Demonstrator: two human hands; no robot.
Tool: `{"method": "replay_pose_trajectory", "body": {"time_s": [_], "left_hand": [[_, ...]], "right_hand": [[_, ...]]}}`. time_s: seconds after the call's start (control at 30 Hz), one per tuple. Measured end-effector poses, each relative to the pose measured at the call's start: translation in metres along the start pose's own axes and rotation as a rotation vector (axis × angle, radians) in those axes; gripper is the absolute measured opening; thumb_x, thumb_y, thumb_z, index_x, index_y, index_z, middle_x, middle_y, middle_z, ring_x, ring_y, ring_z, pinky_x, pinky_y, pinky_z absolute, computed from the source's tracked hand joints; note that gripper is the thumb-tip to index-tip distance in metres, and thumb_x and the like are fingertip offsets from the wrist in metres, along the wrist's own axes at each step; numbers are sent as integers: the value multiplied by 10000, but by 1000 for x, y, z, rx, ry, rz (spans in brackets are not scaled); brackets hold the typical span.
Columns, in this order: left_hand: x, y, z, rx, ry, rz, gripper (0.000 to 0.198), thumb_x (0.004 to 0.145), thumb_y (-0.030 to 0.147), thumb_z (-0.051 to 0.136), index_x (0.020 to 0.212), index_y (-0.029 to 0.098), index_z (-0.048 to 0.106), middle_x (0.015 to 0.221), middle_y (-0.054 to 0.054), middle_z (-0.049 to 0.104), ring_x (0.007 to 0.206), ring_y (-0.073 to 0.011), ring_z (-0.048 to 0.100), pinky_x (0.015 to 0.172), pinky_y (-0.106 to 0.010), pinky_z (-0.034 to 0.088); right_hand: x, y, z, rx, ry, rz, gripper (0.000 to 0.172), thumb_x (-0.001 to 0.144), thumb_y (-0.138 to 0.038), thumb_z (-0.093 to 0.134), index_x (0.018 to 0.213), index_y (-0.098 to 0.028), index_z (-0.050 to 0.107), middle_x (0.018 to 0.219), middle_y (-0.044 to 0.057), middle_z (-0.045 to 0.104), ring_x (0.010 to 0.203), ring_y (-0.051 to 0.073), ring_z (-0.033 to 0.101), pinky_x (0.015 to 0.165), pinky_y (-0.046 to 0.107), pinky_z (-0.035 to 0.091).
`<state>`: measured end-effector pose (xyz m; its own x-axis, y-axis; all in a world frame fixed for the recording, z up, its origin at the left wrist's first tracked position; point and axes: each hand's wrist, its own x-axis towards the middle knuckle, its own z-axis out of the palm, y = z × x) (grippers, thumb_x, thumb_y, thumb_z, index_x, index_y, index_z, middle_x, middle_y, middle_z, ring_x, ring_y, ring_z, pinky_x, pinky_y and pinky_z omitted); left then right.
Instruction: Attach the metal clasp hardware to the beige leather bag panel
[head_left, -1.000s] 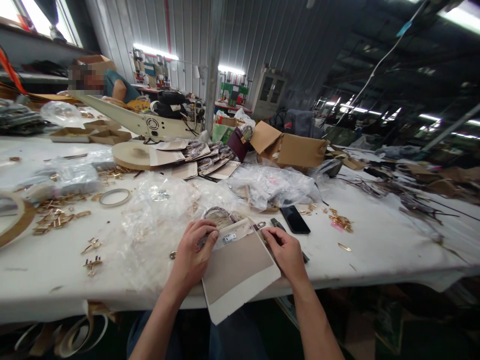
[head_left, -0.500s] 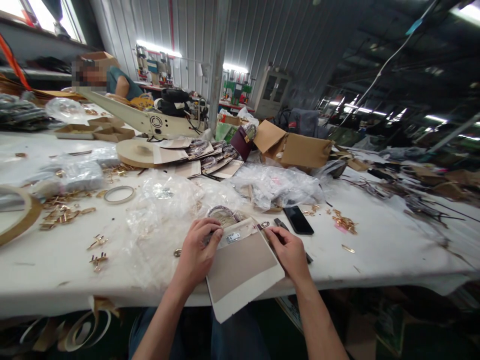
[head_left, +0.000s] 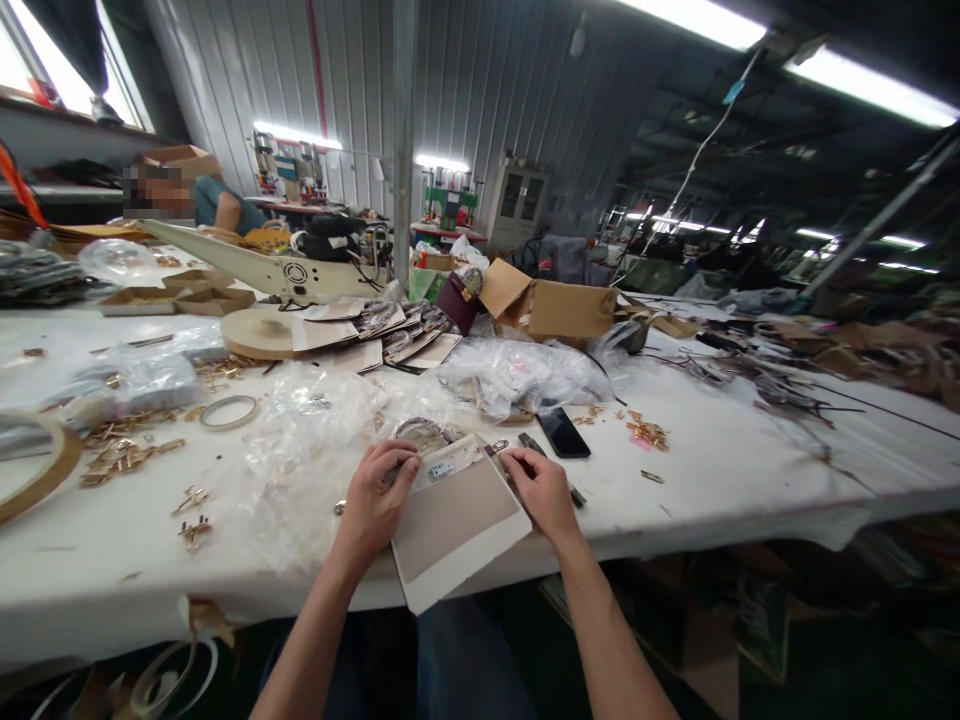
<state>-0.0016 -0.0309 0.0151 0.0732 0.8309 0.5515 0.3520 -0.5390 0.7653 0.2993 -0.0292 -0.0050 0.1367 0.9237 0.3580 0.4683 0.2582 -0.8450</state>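
- Your L hand (head_left: 379, 495) is clamped on the handbag panel (head_left: 465, 520), upper L edge.
- Your R hand (head_left: 540, 490) is apart from the L, at the panel's upper R corner, by a small oval metal fitting (head_left: 498, 446); can't tell if it's gripping.
- Panel's tilted at the desk (head_left: 712, 480) edge, lower end overhanging your lap; silver plate (head_left: 441, 472) near its top, curved handle (head_left: 420, 430) just past.
- Smartphone (head_left: 564, 433) + gold hardware pile (head_left: 648, 432) lie to your R; clear plastic bags (head_left: 300, 450) L.
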Motion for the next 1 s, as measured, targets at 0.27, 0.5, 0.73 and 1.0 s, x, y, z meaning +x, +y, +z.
{"method": "replay_pose_trajectory", "body": {"time_s": [0.27,0.5,0.73,1.0], "left_hand": [[0,0,-1,5,-4,2,272,1123,409,642,975,257,814,1188,-77,790,1190,-291,698,1110,-462,516],[1,0,-1,-3,-8,-2,259,1121,402,650,979,264,818,1190,-70,787,1185,-292,696,1101,-466,512],[0,-1,0,-17,0,-5,253,1121,392,656,981,260,819,1193,-78,784,1196,-292,691,1100,-465,512],[0,-1,0,-26,3,-6,254,1121,384,653,973,255,814,1189,-87,783,1196,-296,692,1102,-473,516]], "right_hand": [[0,-1,0,11,12,-31,357,1051,-534,703,1031,-224,880,1071,94,866,993,310,786,871,373,588],[1,1,0,6,7,-42,334,1061,-514,704,1033,-232,881,1056,82,865,979,306,787,851,371,583],[0,2,0,-2,10,-34,349,1057,-529,709,1044,-226,881,1062,89,864,976,309,784,859,380,583],[1,3,1,3,7,-30,345,1053,-535,709,1042,-234,877,1076,81,865,991,307,785,873,383,579]]}}
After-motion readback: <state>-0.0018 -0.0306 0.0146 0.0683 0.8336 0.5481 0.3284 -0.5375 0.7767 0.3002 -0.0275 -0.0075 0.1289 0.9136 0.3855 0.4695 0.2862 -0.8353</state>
